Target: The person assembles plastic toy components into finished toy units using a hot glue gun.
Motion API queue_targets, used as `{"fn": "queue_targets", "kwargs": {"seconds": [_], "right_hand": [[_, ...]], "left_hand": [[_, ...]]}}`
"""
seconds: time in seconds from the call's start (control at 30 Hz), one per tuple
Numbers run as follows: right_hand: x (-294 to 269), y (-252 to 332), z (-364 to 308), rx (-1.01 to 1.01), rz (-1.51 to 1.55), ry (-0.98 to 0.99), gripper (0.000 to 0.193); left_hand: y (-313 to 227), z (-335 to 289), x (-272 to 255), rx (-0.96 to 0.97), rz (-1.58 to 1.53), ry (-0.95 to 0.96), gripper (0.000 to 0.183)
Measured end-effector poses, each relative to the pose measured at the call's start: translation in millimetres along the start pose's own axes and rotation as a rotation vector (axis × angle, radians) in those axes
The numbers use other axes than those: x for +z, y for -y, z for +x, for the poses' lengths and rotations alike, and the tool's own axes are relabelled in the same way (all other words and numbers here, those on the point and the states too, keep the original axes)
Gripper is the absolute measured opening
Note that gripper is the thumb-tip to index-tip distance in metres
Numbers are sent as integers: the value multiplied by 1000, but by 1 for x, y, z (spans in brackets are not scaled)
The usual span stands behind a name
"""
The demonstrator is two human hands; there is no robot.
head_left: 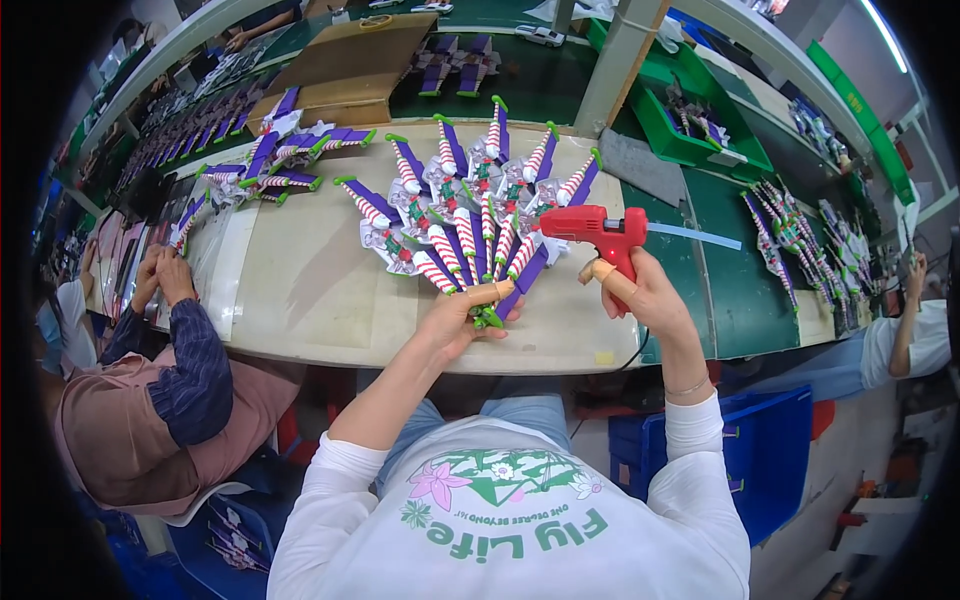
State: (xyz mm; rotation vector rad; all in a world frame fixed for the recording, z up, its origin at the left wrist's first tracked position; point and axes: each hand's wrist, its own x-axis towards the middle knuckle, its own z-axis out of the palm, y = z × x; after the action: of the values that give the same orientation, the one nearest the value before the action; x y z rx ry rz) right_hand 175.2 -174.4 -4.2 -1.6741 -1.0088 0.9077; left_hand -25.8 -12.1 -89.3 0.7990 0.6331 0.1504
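My left hand [462,318] is closed around the near ends of several toy wing assemblies [466,238], which fan out over the bench. They have purple wings, red-and-white striped edges, green tips and whitish clear middle parts. My right hand [650,298] grips a red hot glue gun [622,236] by its handle. A pale glue stick [695,237] juts from the gun's rear, and its nozzle points left, close to the right side of the fan. Tan finger covers show on both hands.
More wing assemblies [262,165] lie piled at the left, near a seated co-worker [150,390]. Behind the fan stand a cardboard box [345,65] and a post [625,65]. A green bin [735,150] and striped parts [790,235] are at right; a blue bin [765,450] stands below.
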Motion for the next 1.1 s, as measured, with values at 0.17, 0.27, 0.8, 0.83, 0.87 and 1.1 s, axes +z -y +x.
{"fn": "queue_targets", "kwargs": {"seconds": [0.17,0.27,0.8,0.83,0.87,1.1], "right_hand": [[0,-2,3,15,4,18,22],[0,-2,2,12,13,-8,22],[-11,-17,18,-74,95,-144,27],[-11,-17,20,-79,108,-163,27],[-11,-17,20,-79,109,-162,27],[-13,-19,24,-59,124,-127,27]], "left_hand": [[0,0,-1,-4,-9,2,29],[-1,-1,0,-6,0,0,30],[0,-1,2,6,-7,-4,30],[0,-1,2,5,-7,-10,30],[0,-1,2,4,-8,-16,30],[0,-2,2,8,-5,-8,31]]}}
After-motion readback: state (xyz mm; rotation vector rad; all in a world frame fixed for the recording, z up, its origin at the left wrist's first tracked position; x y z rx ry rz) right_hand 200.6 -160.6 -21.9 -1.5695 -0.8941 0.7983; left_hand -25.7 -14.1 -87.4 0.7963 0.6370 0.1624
